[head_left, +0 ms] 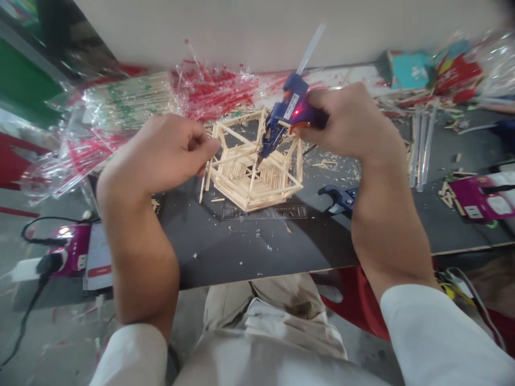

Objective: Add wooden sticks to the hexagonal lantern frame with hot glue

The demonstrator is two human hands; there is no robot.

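Note:
A basket-like frame built of thin wooden sticks stands on the dark table, with a layered, roughly hexagonal lower part and an open rim. My left hand is closed in a pinch at the frame's left side, on the wooden sticks there; its fingers partly hide the exact spot. My right hand grips a blue glue gun, whose red light is lit. A clear glue stick pokes out of its back end. The gun points down into the frame, its nozzle close to a stick near the middle.
Blue pliers-like tool lies beside my right forearm. Clear glue sticks and a purple power strip are to the right. Wrapped red sticks and packed wooden sticks lie behind. Another purple power strip sits left.

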